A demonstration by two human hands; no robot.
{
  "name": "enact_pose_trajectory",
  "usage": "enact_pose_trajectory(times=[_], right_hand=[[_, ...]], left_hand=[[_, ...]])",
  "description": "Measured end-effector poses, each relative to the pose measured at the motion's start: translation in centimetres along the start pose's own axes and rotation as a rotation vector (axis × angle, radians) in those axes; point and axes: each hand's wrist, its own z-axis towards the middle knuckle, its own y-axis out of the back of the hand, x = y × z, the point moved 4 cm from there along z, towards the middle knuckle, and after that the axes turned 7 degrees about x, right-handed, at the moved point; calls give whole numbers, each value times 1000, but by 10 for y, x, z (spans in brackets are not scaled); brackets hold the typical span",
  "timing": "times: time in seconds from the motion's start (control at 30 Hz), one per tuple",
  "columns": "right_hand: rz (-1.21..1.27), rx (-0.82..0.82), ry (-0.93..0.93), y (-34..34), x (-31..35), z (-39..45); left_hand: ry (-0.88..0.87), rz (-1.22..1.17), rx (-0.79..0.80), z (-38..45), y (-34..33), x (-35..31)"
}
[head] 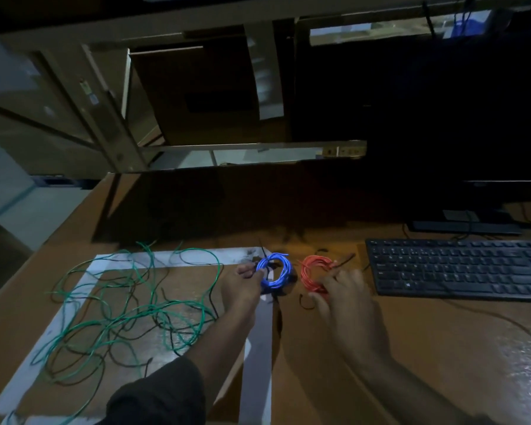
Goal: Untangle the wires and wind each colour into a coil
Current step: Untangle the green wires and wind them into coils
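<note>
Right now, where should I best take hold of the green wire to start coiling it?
Probably at a free end of the green wire, such as the one at the mat's far edge, approached from above: it lies loose, flat and tangled with black wire, so mid-loop pulls could tighten knots.

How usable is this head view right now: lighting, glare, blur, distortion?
Head view: dim overall, background nearly black; wide-angle bending at the edges; glare on the glossy desk at lower right; slight motion blur on the right hand; blue coil, red coil and loose green wire stay distinguishable.

Hands on blue coil (275,269) and red coil (313,276), green wire (129,314) loose.
</note>
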Motion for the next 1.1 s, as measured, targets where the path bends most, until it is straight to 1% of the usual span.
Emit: enact_pose_trajectory(times=[0.07,0.13,0.2,0.27,0.37,0.43,0.5,0.53,0.67,0.73,0.83,0.9,0.93,0.97,1.03,1.07,1.1], right_hand=[[-12,11,16,-8,7,18],[-4,60,-1,-21,11,32],[-12,109,-19,-36,13,38],[-33,129,-20,-45,13,35],[-22,90,5,-42,17,26],[43,56,31,-34,26,19],[145,40,107,-29,45,11],[199,65,149,-29,57,8],[371,238,294,-47,104,-6],[438,282,381,-54,129,-15],[527,297,491,-52,163,-27],[570,300,538,-48,183,-32],[596,309,544,-47,193,-34],[616,331,540,-47,201,-37],[608,415,523,-55,217,-44],[574,460,516,-63,224,-50],[522,497,506,-71,231,-55]], left_hand=[[-24,0,-7,-1,1,-1],[-57,36,-5,-4,3,-1],[-84,87,-1,-7,7,0],[-91,82,12,-12,11,2],[-107,26,40,-29,20,-3],[-128,1,75,-42,28,-11],[-163,-45,122,-55,38,-23],[-172,-76,143,-62,45,-30],[-235,-135,191,-83,87,-50],[-260,-119,159,-90,118,-54],[-263,-85,68,-97,171,-50],[-253,-8,23,-98,207,-44],[-259,88,12,-96,225,-41],[-286,250,0,-95,242,-39],[-378,650,-32,-91,271,-36],[-431,789,-36,-89,281,-35],[-464,864,-15,-86,289,-33]])
